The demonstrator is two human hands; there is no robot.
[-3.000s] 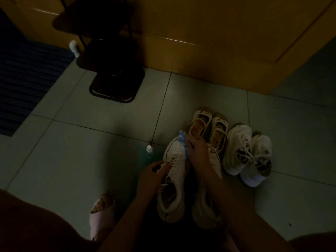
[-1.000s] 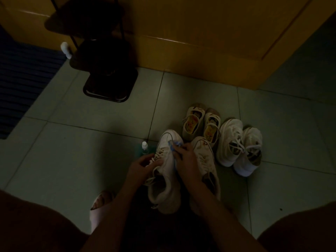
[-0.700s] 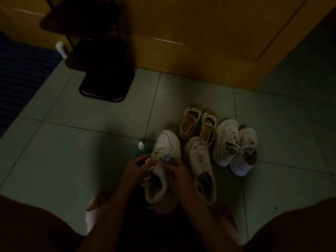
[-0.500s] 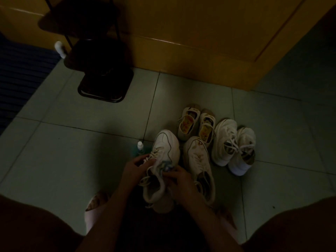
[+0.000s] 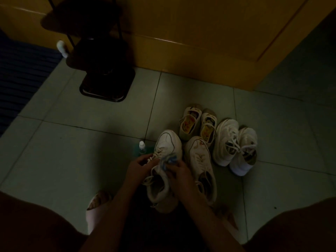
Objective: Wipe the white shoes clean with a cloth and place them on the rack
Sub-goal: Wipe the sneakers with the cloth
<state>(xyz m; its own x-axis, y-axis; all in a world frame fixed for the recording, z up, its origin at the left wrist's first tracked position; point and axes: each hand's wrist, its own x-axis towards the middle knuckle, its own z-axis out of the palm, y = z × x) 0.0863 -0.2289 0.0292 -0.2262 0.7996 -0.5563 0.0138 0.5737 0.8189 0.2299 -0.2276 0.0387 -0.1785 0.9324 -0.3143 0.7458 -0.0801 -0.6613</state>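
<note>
Glossy tiled floor (image 5: 112, 155); wooden door (image 5: 200, 37); cloth rag (image 5: 169, 159).

The right hand (image 5: 179, 176) and its blue-and-white cloth (image 5: 168, 160) now sit nearer, from the toe to the laces of the left white sneaker (image 5: 166, 142).

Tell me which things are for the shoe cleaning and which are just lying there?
For the job: cloth, shoe being wiped, partner shoe, other white pair, small pair, rack.
Just lying about: blue mat, pink slipper, bottle (not in use).
</note>
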